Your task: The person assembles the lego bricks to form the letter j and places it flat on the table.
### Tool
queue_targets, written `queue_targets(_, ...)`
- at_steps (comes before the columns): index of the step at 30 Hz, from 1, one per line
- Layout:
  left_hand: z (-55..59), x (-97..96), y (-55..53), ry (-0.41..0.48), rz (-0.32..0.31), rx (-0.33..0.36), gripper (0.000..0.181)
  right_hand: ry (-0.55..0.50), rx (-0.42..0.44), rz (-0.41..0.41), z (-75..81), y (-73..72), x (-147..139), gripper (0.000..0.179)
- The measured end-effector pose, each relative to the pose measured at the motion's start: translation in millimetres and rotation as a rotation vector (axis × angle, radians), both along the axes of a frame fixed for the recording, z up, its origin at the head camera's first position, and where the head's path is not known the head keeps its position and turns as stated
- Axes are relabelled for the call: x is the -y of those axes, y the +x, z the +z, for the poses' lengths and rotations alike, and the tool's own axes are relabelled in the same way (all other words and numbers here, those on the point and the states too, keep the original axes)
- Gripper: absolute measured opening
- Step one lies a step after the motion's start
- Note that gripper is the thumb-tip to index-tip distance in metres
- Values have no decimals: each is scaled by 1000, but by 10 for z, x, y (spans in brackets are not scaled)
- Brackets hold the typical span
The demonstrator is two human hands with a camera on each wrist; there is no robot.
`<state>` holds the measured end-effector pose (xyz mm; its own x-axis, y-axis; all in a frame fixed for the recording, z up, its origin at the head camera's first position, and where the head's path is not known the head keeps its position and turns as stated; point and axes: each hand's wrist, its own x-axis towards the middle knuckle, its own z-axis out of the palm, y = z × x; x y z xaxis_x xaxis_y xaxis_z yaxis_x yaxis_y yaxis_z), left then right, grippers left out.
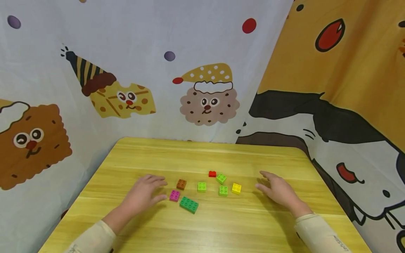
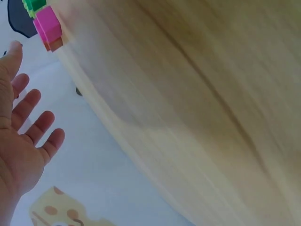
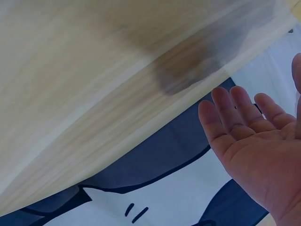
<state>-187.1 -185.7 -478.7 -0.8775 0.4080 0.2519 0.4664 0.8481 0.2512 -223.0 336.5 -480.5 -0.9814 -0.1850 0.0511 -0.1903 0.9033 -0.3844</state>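
My left hand (image 1: 143, 194) hovers over the table with nothing in it, fingers apart, just left of the magenta block (image 1: 174, 195) and the brown block (image 1: 181, 184). A longer dark green block (image 1: 189, 205) lies nearer me. Mid-table are a lime green block (image 1: 201, 187), two more lime blocks (image 1: 221, 178) farther right, and a small red block (image 1: 212, 174) at the back. My right hand (image 1: 280, 189), empty with loosely extended fingers, is to the right of the yellow block (image 1: 236, 188). The right wrist view shows its palm (image 3: 268, 165) and relaxed fingers.
The blocks lie loose on a wooden table (image 1: 227, 228) with rounded far corners. Behind it hangs a white cloth (image 1: 126, 35) printed with cartoon snacks; at the right is a large cartoon animal print (image 1: 354, 105).
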Motion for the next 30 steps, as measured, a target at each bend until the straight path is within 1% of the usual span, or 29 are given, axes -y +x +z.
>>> queue_targets(3, -17, -53, 10, 2, -23, -2, 46, -8, -3, 11, 27, 33, 58, 71)
queue_targets(5, -23, -105, 29, 9, -41, 11, 44, -16, -5, 17, 49, 54, 107, 70)
queue_targets(9, -31, -231, 95, 53, -86, 82, 42, -49, -14, 38, 80, 88, 222, 67)
queue_targets(12, -55, -321, 134, 86, -133, 136, 48, -71, -23, 56, 89, 108, 336, 63)
queue_targets(15, -89, -390, 157, 85, -169, 167, 53, -78, -24, 83, 85, 132, 460, 60)
queue_targets(20, -128, -474, 171, 66, -190, 213, 56, -120, -6, 146, 82, 197, 665, 55)
queue_targets(24, -144, -525, 167, 65, -202, 249, 59, -160, -10, 221, 88, 248, 802, 51)
queue_targets(28, -152, -562, 154, 60, -207, 255, 61, -176, -10, 284, 80, 281, 910, 49)
queue_targets(30, -163, -577, 138, 54, -209, 245, 61, -169, -7, 293, 65, 292, 954, 49)
